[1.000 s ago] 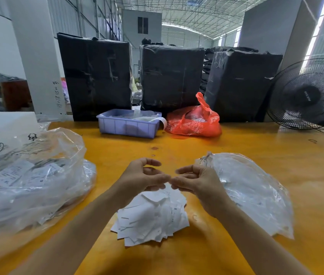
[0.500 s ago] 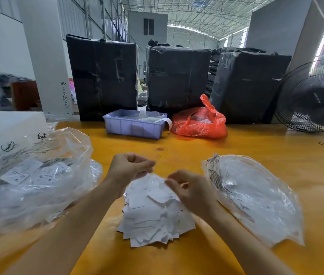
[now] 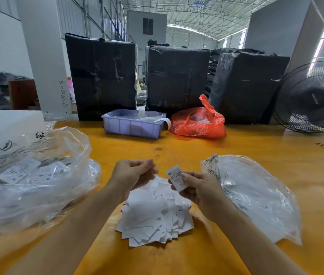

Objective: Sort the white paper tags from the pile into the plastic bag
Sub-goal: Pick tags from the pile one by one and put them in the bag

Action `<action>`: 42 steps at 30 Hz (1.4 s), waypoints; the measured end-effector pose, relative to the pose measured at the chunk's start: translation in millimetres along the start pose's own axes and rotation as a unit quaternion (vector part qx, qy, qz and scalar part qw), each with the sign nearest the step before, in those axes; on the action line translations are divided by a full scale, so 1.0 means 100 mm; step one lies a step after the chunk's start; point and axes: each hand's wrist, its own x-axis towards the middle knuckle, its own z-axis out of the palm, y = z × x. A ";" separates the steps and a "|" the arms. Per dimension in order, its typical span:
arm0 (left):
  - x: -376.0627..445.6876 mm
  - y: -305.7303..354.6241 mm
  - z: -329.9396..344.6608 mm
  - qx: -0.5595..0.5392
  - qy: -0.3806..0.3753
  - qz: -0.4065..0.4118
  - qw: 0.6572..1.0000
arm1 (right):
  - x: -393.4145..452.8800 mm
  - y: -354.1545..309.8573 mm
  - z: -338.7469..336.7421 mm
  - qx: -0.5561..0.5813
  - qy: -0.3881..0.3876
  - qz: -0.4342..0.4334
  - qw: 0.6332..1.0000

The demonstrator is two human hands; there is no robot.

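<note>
A pile of white paper tags (image 3: pixel 153 217) lies on the yellow table in front of me. Above the pile's far edge my right hand (image 3: pixel 197 187) pinches one printed white tag (image 3: pixel 177 178), marked XS, between thumb and fingers. My left hand (image 3: pixel 132 174) hovers just left of it with its fingers curled and nothing in them. A clear plastic bag (image 3: pixel 256 195) lies flat to the right of the pile, its mouth toward my right hand. A larger clear bag (image 3: pixel 32 181) with printed labels inside sits at the left.
At the back of the yellow table (image 3: pixel 177 149) stand a lilac plastic bin (image 3: pixel 132 126) and a red plastic bag (image 3: pixel 199 122). Black wrapped bales (image 3: pixel 101 76) rise behind them. A fan (image 3: pixel 314 98) stands at the far right, a white box (image 3: pixel 2 124) at the far left.
My right hand has lifted one tag off the pile and turned its printed face up. My left hand has stayed raised beside it with curled fingers.
</note>
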 end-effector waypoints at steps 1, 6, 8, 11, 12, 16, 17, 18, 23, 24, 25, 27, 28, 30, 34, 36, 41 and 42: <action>-0.01 0.01 0.01 -0.002 -0.005 -0.006 1.000 | -0.01 -0.02 -0.01 0.035 -0.003 0.012 0.999; -0.08 0.03 0.07 0.021 -0.034 -0.009 0.999 | -0.05 -0.07 -0.04 0.101 -0.017 0.012 0.995; -0.09 0.03 0.10 0.037 -0.039 -0.003 0.999 | -0.06 -0.08 -0.04 0.108 -0.021 0.001 0.994; -0.12 0.03 0.13 0.035 -0.043 -0.005 0.998 | -0.06 -0.08 -0.04 0.081 -0.007 -0.029 0.996; -0.13 0.03 0.13 0.018 -0.043 -0.009 0.999 | -0.05 -0.08 -0.04 0.067 0.003 -0.044 0.997; -0.14 0.01 0.14 0.005 -0.036 -0.007 0.999 | -0.03 -0.07 -0.05 0.060 0.023 -0.085 0.994; -0.14 0.01 0.14 0.005 -0.043 -0.004 0.999 | -0.03 -0.07 -0.06 0.069 0.027 -0.089 0.993; -0.14 0.01 0.15 0.001 -0.053 -0.004 0.999 | -0.02 -0.06 -0.06 0.071 0.033 -0.094 0.992; -0.16 -0.01 0.18 -0.015 -0.051 0.007 0.999 | 0.00 -0.03 -0.08 -0.054 0.071 -0.124 0.988; -0.16 -0.01 0.19 -0.006 -0.034 0.019 0.999 | 0.00 -0.02 -0.08 -0.089 0.076 -0.130 0.985; -0.15 -0.01 0.19 0.003 -0.018 0.030 0.999 | 0.00 0.00 -0.07 -0.119 0.077 -0.133 0.981; -0.14 -0.01 0.20 -0.002 0.003 0.039 0.999 | -0.03 0.01 -0.04 -0.149 0.051 -0.135 0.978; -0.14 -0.02 0.20 -0.017 0.006 0.036 0.999 | -0.06 0.01 -0.01 -0.160 0.029 -0.133 0.978; -0.14 -0.03 0.23 -0.057 0.008 0.030 0.998 | -0.09 0.03 0.03 -0.193 -0.023 -0.121 0.973; -0.17 -0.07 0.32 -0.080 0.015 0.063 0.995 | -0.16 0.06 0.15 -0.215 -0.085 -0.101 0.968; -0.19 -0.08 0.35 -0.052 0.026 0.088 0.994 | -0.17 0.06 0.16 -0.210 -0.075 -0.102 0.970; -0.19 -0.08 0.35 -0.062 0.019 0.083 0.994 | -0.13 0.03 0.10 -0.166 0.008 -0.132 0.977; -0.19 -0.07 0.34 -0.060 0.006 0.074 0.995 | -0.11 0.03 0.08 -0.164 0.027 -0.140 0.976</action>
